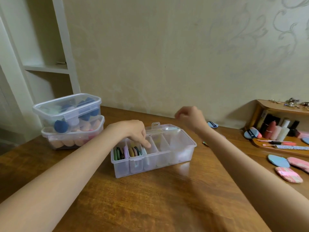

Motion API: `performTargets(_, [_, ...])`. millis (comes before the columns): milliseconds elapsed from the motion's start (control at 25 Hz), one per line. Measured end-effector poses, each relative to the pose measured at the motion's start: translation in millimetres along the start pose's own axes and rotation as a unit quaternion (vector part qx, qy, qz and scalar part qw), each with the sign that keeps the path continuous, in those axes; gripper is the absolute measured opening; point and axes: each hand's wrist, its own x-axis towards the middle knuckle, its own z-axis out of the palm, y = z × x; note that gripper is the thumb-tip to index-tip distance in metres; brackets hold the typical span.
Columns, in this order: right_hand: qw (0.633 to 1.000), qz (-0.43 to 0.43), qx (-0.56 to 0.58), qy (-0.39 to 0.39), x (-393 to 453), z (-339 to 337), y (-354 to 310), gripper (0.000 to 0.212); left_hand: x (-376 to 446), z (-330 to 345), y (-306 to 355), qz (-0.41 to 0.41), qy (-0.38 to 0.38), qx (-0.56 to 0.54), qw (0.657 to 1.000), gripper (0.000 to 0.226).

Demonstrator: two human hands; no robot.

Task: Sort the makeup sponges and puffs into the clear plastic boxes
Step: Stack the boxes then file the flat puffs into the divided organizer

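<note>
While the divided clear box (153, 153) stands open near the middle of the wooden table (150, 198), the left hand (133, 131) reaches down over its left compartments, fingers loosely extended, the index fingertip touching the round puffs (133, 151) that stand on edge there. More puffs in green (117, 154) fill the compartment at the box's left end; the compartments toward its right hold little that can be made out. The right hand (190, 117) hangs in the air behind the box's right end, fingers curled; whether it pinches anything cannot be told. Left of the box, two lidded clear tubs (70, 121) are stacked, holding blue and peach sponges. Right of the box, loose puffs in blue (278, 161) and pink (289, 174) lie on the table, near a wooden shelf (282, 108) with bottles (277, 129).
</note>
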Motion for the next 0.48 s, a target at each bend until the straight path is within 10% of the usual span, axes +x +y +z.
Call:
performTargets(160, [0.975,0.158,0.014,-0.157,20,13,49,0.03,11,2,-3,0.008,-0.022,0.023,0.999,0.024])
performTargets(480, [0.957,0.134,-0.033,-0.254,43,46,69,0.029,12,7,-27,0.027,0.0,-0.061,0.998,0.018])
